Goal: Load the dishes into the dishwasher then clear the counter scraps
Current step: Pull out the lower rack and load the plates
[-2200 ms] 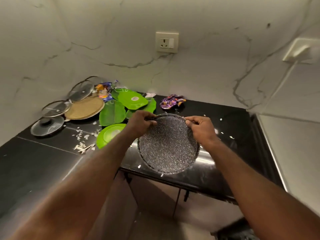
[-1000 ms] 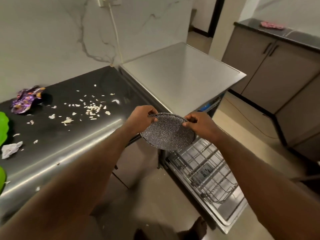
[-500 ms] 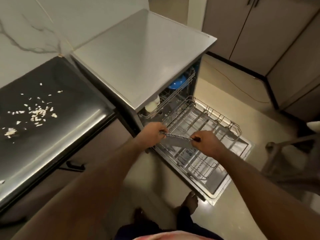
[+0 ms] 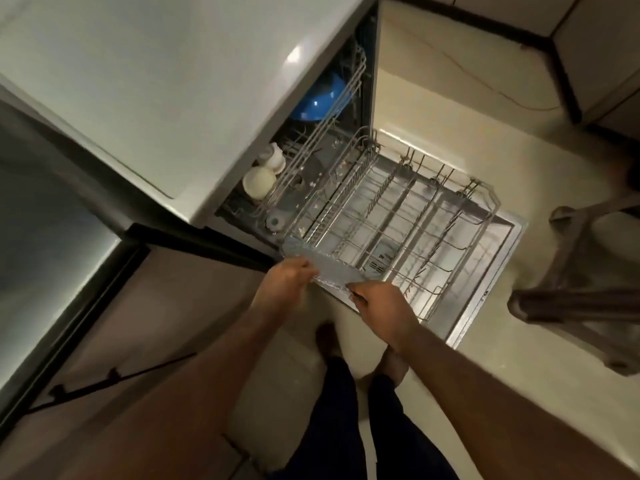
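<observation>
A grey speckled plate [image 4: 325, 263] is held edge-on, tilted, at the near left corner of the pulled-out lower rack [image 4: 433, 216] of the open dishwasher. My left hand [image 4: 282, 285] grips the plate's left rim. My right hand [image 4: 381, 303] pinches its right rim. The lower rack looks empty of dishes. The upper rack [image 4: 322, 133] inside the machine holds a blue bowl [image 4: 320, 98] and white cups [image 4: 259, 181].
The dishwasher's flat top [image 4: 156, 81] fills the upper left, with the dark counter edge [image 4: 41, 237] beside it. The open door [image 4: 485, 289] lies on the tiled floor. A chair or stool [image 4: 588, 265] stands at the right. My feet are just below the door.
I carried the plate from the counter to the dishwasher and lowered it to the near corner of the lower rack; the view now looks steeply down.
</observation>
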